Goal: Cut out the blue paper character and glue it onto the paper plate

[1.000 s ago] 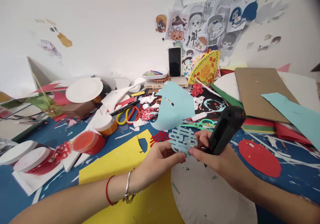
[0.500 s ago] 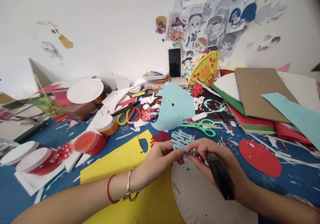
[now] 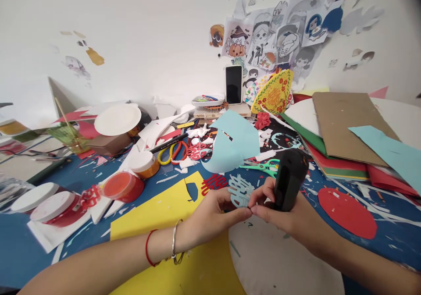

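A white disc (image 3: 263, 260) and a yellow sheet (image 3: 158, 242) lay nearest on the blue counter (image 3: 82, 251), beneath the forearms. Over them, the left hand (image 3: 217, 214) gripped the light-blue paper cut-out (image 3: 240, 189) between thumb and fingers — the piece stood tilted up, its openwork facing the viewer. The right hand (image 3: 279, 211) had its thumb and fingertips pinched together at the cut-out's lower right edge, with a black tool (image 3: 291, 176) held upright in the same grasp. Just beyond lay a red cut-out (image 3: 213, 183), then green scissors (image 3: 263, 168) and a light-blue sheet (image 3: 240, 143). Farther back, a phone (image 3: 233, 84) stood near the wall — drawings (image 3: 263, 36) covered part of it.
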A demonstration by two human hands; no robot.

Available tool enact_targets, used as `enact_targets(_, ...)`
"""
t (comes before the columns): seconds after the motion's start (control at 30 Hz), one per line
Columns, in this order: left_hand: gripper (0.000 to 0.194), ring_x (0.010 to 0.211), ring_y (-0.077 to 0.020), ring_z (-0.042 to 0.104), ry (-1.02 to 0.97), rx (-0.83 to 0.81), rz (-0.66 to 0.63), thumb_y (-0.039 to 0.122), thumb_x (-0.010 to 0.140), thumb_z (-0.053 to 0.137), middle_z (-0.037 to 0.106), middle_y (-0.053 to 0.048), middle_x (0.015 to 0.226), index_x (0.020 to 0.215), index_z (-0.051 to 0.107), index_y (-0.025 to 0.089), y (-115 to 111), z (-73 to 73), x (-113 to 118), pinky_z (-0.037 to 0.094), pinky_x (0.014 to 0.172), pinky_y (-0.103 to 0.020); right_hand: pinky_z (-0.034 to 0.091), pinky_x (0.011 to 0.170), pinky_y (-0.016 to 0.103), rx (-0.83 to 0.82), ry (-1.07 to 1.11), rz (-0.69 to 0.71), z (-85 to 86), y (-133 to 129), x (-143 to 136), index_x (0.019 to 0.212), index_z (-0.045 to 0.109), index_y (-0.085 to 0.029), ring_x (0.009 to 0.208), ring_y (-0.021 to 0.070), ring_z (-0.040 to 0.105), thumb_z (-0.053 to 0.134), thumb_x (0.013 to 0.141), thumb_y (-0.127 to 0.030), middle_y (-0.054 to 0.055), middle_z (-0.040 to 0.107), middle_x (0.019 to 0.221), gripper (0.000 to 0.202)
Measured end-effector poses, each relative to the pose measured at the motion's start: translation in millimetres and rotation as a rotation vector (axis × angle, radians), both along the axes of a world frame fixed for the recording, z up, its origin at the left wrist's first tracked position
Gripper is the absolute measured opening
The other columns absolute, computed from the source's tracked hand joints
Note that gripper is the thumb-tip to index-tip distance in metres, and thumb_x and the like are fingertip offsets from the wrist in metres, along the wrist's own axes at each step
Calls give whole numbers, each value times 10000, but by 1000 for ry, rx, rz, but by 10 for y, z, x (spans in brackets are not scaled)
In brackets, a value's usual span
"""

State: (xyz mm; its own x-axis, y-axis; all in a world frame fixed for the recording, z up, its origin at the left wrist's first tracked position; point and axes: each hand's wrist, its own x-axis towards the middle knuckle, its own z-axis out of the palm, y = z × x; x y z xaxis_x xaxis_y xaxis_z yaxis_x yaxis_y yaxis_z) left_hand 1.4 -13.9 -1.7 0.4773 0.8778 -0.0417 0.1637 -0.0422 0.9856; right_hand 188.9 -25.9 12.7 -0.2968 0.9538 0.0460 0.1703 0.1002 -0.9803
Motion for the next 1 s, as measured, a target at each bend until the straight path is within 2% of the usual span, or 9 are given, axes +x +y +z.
enact_targets(0.13, 253, 714, -168, 578, -13, -14, -36, 374, 758, 688, 630, -30, 731, 712, 623, 134, 2, -2, 12, 473, 675, -285, 400, 585, 275, -91, 67, 1, 10, 10, -2, 649, 327, -227, 650, 142, 525, 641, 705, -254, -16, 634, 741, 320)
enact_targets(0.37, 224, 747, -161, 569, 9, 8, -9, 314, 701, 740, 623, -29, 815, 797, 638, 139, -35, 47, 14, 466, 676, -268, 456, 671, 305, -68, 61, -10, 7, 11, -22, 633, 321, -229, 721, 172, 587, 660, 696, -257, -2, 661, 744, 346)
enact_targets(0.57, 280, 756, -162, 562, 82, 157, -15, 328, 681, 788, 622, -30, 848, 815, 625, 144, -75, 34, -12, 463, 689, -269, 499, 673, 300, -36, 110, 7, -2, -41, -42, 636, 300, -240, 723, 169, 613, 633, 696, -218, -15, 661, 740, 339)
enact_targets(0.7, 213, 770, -164, 569, 84, 280, -24, 328, 781, 707, 638, -57, 874, 828, 623, 137, -102, 40, -5, 468, 674, -253, 491, 669, 298, -13, 75, 28, -18, -61, -43, 638, 293, -242, 729, 170, 603, 622, 715, -246, -13, 650, 751, 338)
enact_targets(0.87, 166, 770, -178, 568, 169, 340, -28, 278, 837, 592, 635, -86, 870, 854, 634, 118, -108, 79, 8, 469, 690, -274, 473, 692, 313, 81, -13, -6, -43, -72, -49, 633, 291, -238, 744, 182, 594, 604, 731, -252, 3, 651, 761, 329)
enact_targets(1.0, 153, 781, -186, 575, 169, 347, -36, 247, 854, 536, 605, -65, 795, 798, 615, 129, -98, 75, 10, 467, 717, -277, 435, 579, 291, 131, -76, -13, -86, -86, -57, 622, 326, -235, 614, 155, 519, 577, 757, -280, 13, 643, 739, 288)
